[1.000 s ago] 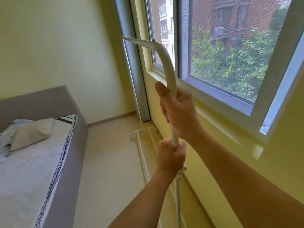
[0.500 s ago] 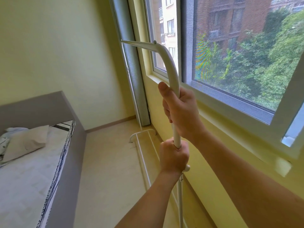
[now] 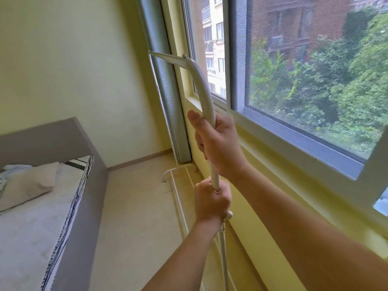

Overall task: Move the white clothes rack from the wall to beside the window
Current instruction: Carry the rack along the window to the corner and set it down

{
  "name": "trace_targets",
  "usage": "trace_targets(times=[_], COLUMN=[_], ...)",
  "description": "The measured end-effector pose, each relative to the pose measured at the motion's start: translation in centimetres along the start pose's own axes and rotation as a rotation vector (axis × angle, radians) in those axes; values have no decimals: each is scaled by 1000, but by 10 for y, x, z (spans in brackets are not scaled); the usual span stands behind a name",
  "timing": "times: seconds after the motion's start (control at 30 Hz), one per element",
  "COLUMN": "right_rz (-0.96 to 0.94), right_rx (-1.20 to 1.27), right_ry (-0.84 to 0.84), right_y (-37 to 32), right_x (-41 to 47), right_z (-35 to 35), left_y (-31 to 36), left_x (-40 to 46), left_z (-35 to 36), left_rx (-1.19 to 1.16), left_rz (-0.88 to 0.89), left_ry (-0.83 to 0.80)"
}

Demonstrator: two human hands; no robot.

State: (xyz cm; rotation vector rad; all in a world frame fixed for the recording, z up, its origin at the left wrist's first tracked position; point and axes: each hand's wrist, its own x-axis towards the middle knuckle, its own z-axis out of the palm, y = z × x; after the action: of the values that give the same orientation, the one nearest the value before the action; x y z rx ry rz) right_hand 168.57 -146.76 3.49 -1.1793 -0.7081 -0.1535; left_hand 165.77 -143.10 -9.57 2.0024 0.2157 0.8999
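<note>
Both forearms reach in from the lower right, and the 2 hands are wrapped around the near upright of the white clothes rack (image 3: 206,95). The left hand (image 3: 212,199) is the lower one, fist closed tight on the thin pole just above a small white knob. The right hand (image 3: 218,143) is higher, fingers curled round the pole where it thickens, thumb lying up along the curve. Below the left hand the pole runs down out of view at the bottom edge.

Above the right hand the tube bends over to the left into the top rail, which runs away toward the far corner. The rack stands close along the yellow wall under the window (image 3: 304,85), its upright crossing in front of the sill. On the floor (image 3: 134,206) the far foot (image 3: 178,170) of the rack shows as a low white hoop, with thin base rails running back toward the person.

To the left is a bed (image 3: 31,227) with a grey frame, a white mattress and a pillow (image 3: 29,185). In the far corner a grey roller blind (image 3: 165,91) hangs beside the window frame. Through the glass are green trees and a brick building
</note>
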Motion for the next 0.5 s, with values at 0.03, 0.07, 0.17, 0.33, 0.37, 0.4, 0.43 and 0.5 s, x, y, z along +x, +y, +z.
trace_targets(times=[0.03, 0.07, 0.17, 0.33, 0.37, 0.4, 0.43, 0.5], right_rz=[9, 10, 13, 36, 38, 39, 40, 38], right_rx=[4, -1, 6, 25, 29, 28, 27, 32], right_ry=[-7, -8, -24, -58, -61, -62, -64, -76], right_y=[5, 7, 17, 36, 40, 42, 45, 50], right_x=[8, 11, 26, 56, 62, 65, 70, 79], right_z=[-3, -4, -11, -23, -25, -27, -28, -30], left_y=[-2, -3, -7, -16, -19, -21, -23, -27], left_x=[7, 10, 23, 52, 57, 61, 67, 77], left_z=[6, 7, 17, 38, 42, 44, 47, 52], left_rx=[17, 30, 52, 70, 75, 73, 69, 71], left_rz=[-7, -10, -21, -17, -21, -29, -37, -44], left_ry=[14, 16, 26, 45, 49, 46, 45, 45])
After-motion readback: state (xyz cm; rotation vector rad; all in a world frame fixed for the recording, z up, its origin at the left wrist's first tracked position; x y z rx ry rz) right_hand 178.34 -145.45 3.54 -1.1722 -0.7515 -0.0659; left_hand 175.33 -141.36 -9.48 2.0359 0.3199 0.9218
